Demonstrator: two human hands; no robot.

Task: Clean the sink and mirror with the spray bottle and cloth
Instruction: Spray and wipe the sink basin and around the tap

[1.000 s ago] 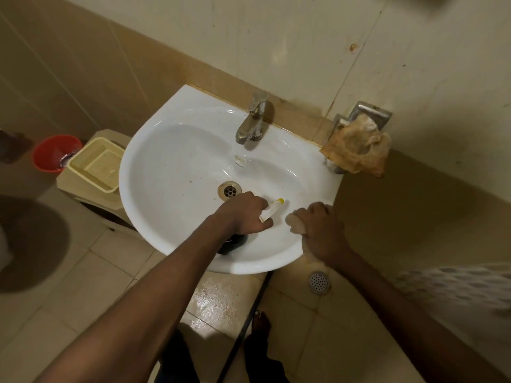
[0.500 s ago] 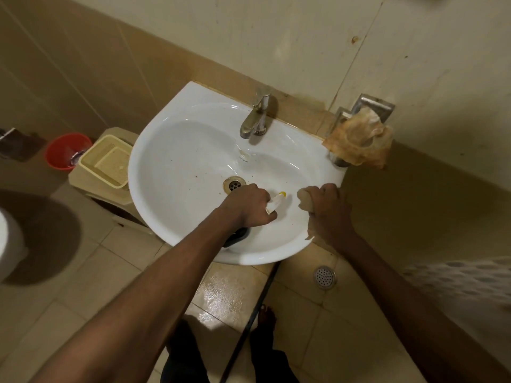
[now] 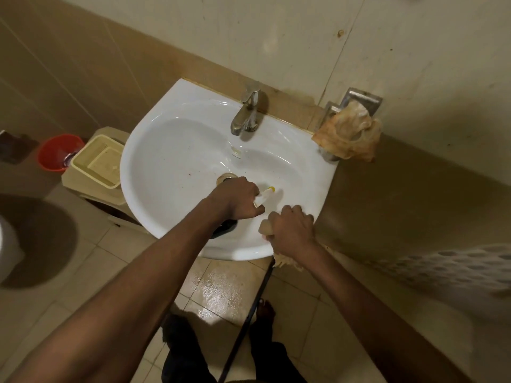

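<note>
Our left hand holds the spray bottle in a closed grip over the sink basin. Our right hand clenches the cloth against the front-right rim; the basin's left half lies open.

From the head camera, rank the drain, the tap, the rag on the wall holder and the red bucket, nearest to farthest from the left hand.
From the left hand:
1. Drain, just behind the knuckles in the basin.
2. Tap, at the sink's back rim.
3. Rag, on the right wall holder.
4. Red bucket, on the floor at far left.
</note>
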